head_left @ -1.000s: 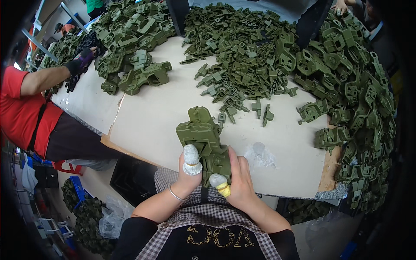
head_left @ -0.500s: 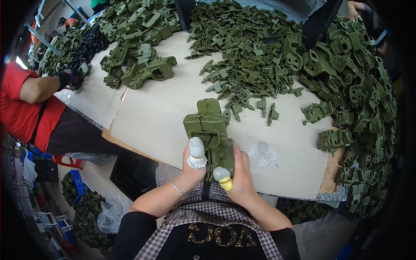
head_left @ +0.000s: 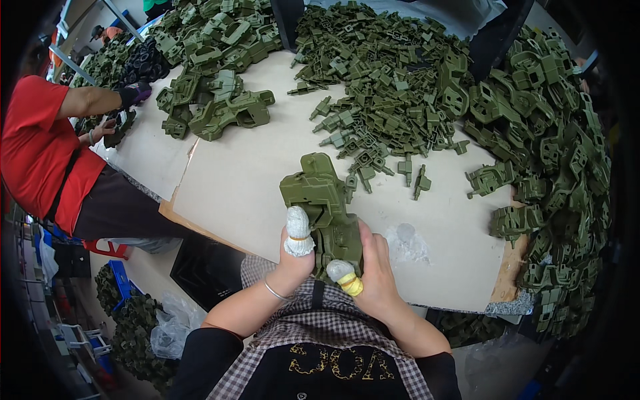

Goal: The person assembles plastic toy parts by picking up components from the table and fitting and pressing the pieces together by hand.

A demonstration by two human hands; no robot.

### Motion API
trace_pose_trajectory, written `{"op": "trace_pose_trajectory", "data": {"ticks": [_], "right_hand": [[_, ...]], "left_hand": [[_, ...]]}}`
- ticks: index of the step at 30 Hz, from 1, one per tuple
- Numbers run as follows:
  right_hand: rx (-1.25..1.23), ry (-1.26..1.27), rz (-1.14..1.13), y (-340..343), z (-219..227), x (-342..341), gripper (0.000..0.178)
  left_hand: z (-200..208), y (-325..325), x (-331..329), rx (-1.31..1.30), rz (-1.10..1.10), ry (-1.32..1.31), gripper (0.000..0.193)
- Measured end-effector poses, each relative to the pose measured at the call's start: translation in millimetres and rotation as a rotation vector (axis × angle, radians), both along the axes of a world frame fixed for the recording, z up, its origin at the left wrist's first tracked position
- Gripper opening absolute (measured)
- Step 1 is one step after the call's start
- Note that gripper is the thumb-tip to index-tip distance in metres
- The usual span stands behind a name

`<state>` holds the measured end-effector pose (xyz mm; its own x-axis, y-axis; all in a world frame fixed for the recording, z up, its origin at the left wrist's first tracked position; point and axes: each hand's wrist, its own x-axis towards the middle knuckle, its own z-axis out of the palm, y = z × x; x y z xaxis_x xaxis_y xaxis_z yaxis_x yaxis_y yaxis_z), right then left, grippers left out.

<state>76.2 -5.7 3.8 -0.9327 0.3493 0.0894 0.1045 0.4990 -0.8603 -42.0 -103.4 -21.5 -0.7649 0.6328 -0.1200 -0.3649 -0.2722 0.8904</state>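
Note:
My left hand [head_left: 294, 261] and my right hand [head_left: 377, 283] grip an olive-green moulded plastic piece, like a toy vehicle body [head_left: 339, 235], from its two sides. It is held upright above the near table edge, close to my checked apron. A white knitted cover sheathes my left thumb; a pale cover bound with yellow tape is on my right. Both thumbs press on the near face, while most of the other fingers are hidden behind it. A dark gap shows between its upper block and lower part. Beyond it lie small green connector parts [head_left: 421, 183].
A heap of small green parts [head_left: 387, 87] spreads over the pale tabletop [head_left: 247, 180]. Larger green shells are piled at the right [head_left: 547, 153] and far left [head_left: 220, 37]. A co-worker in a red shirt [head_left: 33, 147] handles a green part at the left.
The held piece has tilted slightly, and the gap below its upper block looks wider. My hands have barely shifted. The co-worker's arm has moved, showing both of their hands.

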Motion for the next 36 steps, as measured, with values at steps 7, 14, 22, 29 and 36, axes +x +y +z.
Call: {"op": "trace_pose_trajectory", "data": {"ticks": [7,14,22,29,36], "right_hand": [[0.051,0.034,-0.052,-5.6,-6.3,0.8,0.079],[0.093,0.015,-0.034,4.9,-3.1,-6.5,0.078],[-0.042,0.202,-0.134,9.6,22.0,10.2,0.083],[-1.037,0.143,0.042,12.5,-8.7,10.0,0.069],[-0.419,0.008,0.032,46.0,-14.4,16.2,0.062]], "left_hand": [[5.4,5.6,8.6,0.065,0.013,0.213,0.033],[-1.1,0.7,-1.9,0.157,-0.163,-0.23,0.042],[3.4,-13.4,10.8,0.258,-0.15,-0.208,0.047],[18.3,-14.3,14.3,0.105,-0.17,-0.237,0.046],[97.2,-27.3,-11.1,-0.452,-0.424,1.214,0.035]]}}
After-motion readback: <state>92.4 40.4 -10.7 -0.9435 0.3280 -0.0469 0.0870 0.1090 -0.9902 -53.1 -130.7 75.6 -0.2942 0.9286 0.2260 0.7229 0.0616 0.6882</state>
